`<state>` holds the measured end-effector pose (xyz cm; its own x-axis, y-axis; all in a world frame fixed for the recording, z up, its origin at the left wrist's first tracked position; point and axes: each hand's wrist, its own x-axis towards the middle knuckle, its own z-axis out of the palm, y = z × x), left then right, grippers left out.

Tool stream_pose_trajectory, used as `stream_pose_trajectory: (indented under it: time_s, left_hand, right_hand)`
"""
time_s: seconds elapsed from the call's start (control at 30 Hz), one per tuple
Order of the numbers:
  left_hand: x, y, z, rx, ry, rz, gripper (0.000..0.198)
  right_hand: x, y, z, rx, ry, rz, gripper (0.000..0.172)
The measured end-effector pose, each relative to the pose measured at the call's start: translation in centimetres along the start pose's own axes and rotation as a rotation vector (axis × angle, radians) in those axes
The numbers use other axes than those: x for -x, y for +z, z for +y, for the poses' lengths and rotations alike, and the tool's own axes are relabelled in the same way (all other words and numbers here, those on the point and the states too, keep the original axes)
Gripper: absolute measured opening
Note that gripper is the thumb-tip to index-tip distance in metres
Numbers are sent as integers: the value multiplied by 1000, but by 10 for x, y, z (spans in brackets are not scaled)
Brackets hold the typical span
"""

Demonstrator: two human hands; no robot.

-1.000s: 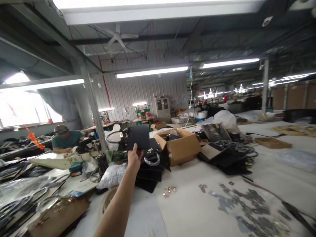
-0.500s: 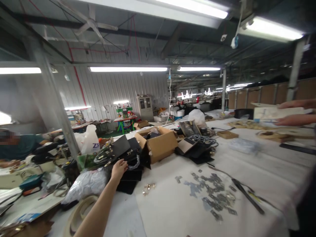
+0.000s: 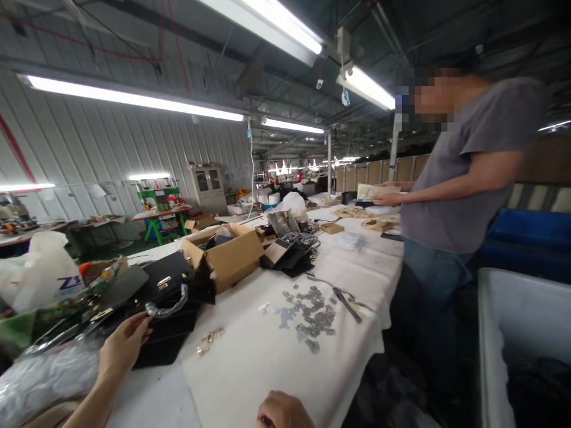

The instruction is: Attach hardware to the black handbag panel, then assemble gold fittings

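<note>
My left hand [image 3: 121, 348] reaches to the black handbag [image 3: 163, 276] on the left of the table. Its fingers are pinched at the near end of the bag's plastic-wrapped handle [image 3: 172, 306]. Gold-coloured clasps show on the bag's front, and flat black pieces [image 3: 165, 342] lie under it. At the bottom edge my right hand [image 3: 283, 410] is curled closed over the white table; whatever it may hold is hidden. Small gold metal fittings [image 3: 209, 340] lie between the two hands. Beyond my right hand, many flat grey metal plates [image 3: 314, 315] are scattered.
A cardboard box [image 3: 234, 261] stands behind the handbag, with more black bag pieces [image 3: 292, 261] beside it. Pliers-like tools [image 3: 348, 304] lie near the table's right edge. A co-worker [image 3: 464, 166] stands there holding papers. A white bin [image 3: 526, 309] is at the right.
My view has turned right, bringing the co-worker's body and the white bin into sight. My right hand has come in at the bottom. My left hand is still at the handbag.
</note>
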<state>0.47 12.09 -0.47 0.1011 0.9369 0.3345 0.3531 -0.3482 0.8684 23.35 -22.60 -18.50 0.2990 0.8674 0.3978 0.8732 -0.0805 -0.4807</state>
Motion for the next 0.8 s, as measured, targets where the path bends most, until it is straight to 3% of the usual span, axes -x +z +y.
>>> stream_pose_trajectory:
  time_s: [0.17, 0.3, 0.43, 0.6, 0.8]
  left_hand:
    - [40, 14, -3, -25, -18, -132, 55]
    - [96, 28, -6, -161, 100, -253, 39]
    - [149, 43, 3, -271, 242, -497, 25]
    - [194, 67, 20, -387, 419, -697, 36]
    - [211, 134, 34, -241, 286, -735, 42]
  right_hand:
    - [3, -26, -20, -21, 10, 20, 19]
    - [9, -47, -36, -72, -7, 47, 18]
    - [11, -56, -35, -108, -86, 31, 20]
    - [13, -38, -22, -74, -164, 88, 20]
    - [8, 0, 3, 10, -216, 222, 18]
